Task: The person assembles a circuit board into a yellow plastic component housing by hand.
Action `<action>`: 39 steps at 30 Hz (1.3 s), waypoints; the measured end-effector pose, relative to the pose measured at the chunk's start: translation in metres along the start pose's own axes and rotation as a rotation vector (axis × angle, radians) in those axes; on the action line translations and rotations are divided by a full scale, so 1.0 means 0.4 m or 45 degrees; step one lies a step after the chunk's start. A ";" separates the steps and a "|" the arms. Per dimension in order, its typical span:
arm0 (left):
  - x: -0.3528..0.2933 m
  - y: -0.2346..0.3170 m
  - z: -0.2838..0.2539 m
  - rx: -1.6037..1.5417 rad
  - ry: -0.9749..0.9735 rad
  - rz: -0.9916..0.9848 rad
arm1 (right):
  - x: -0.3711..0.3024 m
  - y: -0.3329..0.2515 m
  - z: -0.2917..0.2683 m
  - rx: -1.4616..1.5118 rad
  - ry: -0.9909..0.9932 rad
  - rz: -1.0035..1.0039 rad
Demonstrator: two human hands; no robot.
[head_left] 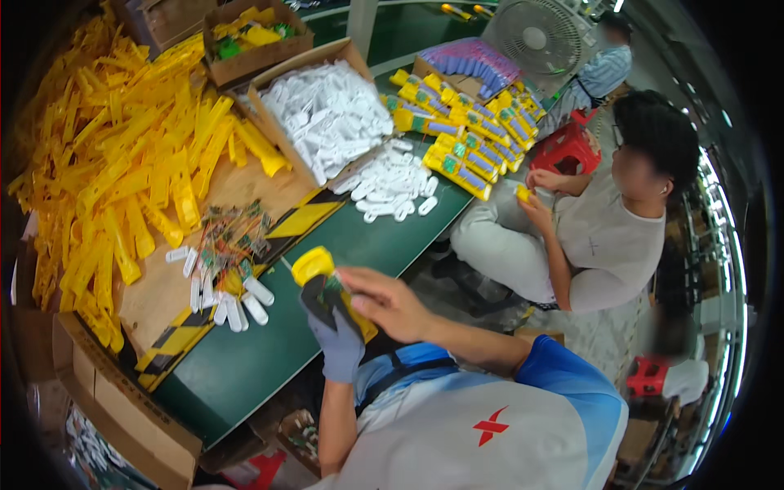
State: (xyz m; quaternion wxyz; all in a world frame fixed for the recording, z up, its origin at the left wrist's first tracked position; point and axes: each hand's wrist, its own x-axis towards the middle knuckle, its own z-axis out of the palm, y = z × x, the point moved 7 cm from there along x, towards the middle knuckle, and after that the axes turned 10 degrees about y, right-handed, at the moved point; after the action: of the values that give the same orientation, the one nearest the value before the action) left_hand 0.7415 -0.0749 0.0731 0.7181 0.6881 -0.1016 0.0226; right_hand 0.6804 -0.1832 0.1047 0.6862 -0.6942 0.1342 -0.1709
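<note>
My left hand [335, 335], in a grey glove with dark fingers, is closed around a yellow plastic housing [314, 265] above the green bench edge. A small green circuit board [333, 282] shows at the housing, partly hidden by my fingers. My bare right hand [390, 304] reaches in from the right, its thumb and fingers closing on the same housing. What its fingertips press on is hard to make out. Left of my hands lie a tangle of wired circuit boards [233, 237] and several loose white plastic pieces [255, 312].
Yellow housings [122, 163] are heaped at the left. A cardboard box of white parts [322, 118] stands behind a white pile [392, 184]. Yellow assemblies [469, 135] lie farther right, near a fan [535, 37]. A seated co-worker [604, 220] handles a yellow piece. An open carton [114, 392] stands at the lower left.
</note>
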 end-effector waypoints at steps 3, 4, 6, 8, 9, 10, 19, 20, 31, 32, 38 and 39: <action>0.032 0.054 0.033 0.057 -0.088 0.097 | 0.029 0.052 -0.049 0.217 0.215 0.107; 0.035 0.060 0.035 0.084 -0.103 0.129 | 0.039 0.044 -0.056 0.155 0.267 0.186; 0.044 0.049 0.030 0.126 -0.133 0.079 | 0.063 0.047 -0.055 0.229 0.241 0.054; 0.047 0.032 0.029 0.142 -0.178 0.037 | 0.070 0.055 -0.040 0.193 0.218 0.075; 0.047 0.024 0.022 0.117 -0.154 0.025 | 0.073 0.058 -0.034 0.150 0.229 0.075; 0.047 0.016 0.019 0.087 -0.138 0.015 | 0.073 0.066 -0.027 0.153 0.212 0.084; 0.053 -0.017 0.004 0.079 -0.109 0.006 | 0.087 0.099 -0.009 0.261 0.243 -0.019; 0.056 -0.024 0.012 0.075 -0.131 -0.038 | 0.087 0.096 -0.013 0.166 0.248 -0.035; 0.031 -0.084 0.023 -0.130 -0.091 -0.146 | 0.044 0.023 -0.011 -0.205 -0.008 -0.253; 0.033 -0.078 0.042 -0.201 -0.088 -0.184 | 0.036 0.004 -0.013 -0.298 -0.017 -0.312; 0.033 0.061 0.189 -0.248 -0.429 0.120 | 0.045 -0.068 -0.169 -0.618 -0.068 -0.084; 0.021 0.074 0.209 -0.505 -0.501 -0.097 | 0.052 -0.077 -0.212 -0.690 -0.045 -0.158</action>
State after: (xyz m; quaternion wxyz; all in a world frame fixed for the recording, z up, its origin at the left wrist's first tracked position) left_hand 0.7351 -0.1574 0.1063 0.8055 0.5286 -0.2156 -0.1589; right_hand 0.6621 -0.2683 0.1365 0.4658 -0.8623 0.1201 -0.1582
